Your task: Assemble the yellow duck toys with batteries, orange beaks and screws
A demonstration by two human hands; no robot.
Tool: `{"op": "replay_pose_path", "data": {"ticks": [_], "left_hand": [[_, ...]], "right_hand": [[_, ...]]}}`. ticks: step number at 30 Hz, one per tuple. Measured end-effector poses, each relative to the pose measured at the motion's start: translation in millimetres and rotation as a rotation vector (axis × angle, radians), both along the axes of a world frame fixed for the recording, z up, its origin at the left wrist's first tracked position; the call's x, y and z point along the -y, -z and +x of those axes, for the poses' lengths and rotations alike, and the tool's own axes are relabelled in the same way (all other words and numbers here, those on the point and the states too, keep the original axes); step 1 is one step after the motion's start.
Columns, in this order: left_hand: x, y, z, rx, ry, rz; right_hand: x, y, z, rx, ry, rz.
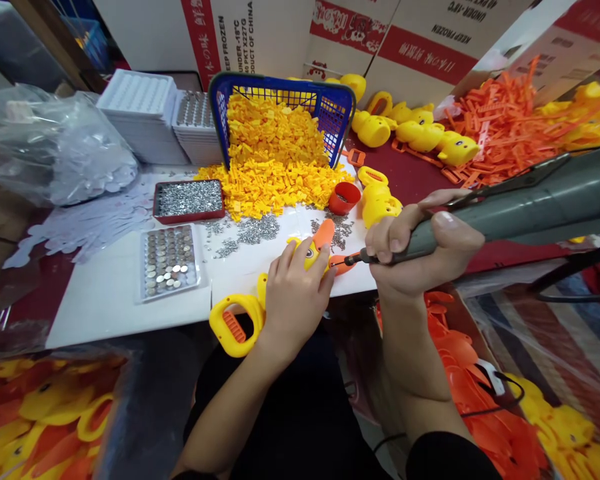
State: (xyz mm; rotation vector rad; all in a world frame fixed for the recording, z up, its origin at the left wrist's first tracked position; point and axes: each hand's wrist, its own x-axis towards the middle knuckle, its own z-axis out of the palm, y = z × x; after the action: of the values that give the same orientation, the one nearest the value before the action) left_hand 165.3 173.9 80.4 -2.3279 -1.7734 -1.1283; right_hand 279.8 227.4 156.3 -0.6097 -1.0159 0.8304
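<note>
White worktable (110, 300), cardboard boxes (420, 47) behind

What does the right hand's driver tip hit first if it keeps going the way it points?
The right hand aims the driver leftward; its tip sits at the duck toy under the left hand, probably touching already.

Table (105, 307): probably screws (253, 230), blue basket (337, 107)

Bright, even light from overhead, with only soft shadows under the hands on the white worktop (105, 307). Colours are vivid. The wide lens bends lines toward the edges. The picture's lower corners are dim and blurred; the centre is sharp.
</note>
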Motion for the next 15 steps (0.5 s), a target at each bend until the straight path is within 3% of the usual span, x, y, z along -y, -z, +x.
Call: {"op": "replay_pose_path", "data": {"ticks": [8,15], "left_hand": [[1.5,-1.1,-0.8,0.007,0.008,-0.045],[0.9,-0.3,-0.9,0.003,0.002,-0.106]], "right_hand": [[1.5,1.6,-6.0,0.019,-0.016,0.033],[3.0,-6.2,-5.1,0.034,0.078,-0.017]]}}
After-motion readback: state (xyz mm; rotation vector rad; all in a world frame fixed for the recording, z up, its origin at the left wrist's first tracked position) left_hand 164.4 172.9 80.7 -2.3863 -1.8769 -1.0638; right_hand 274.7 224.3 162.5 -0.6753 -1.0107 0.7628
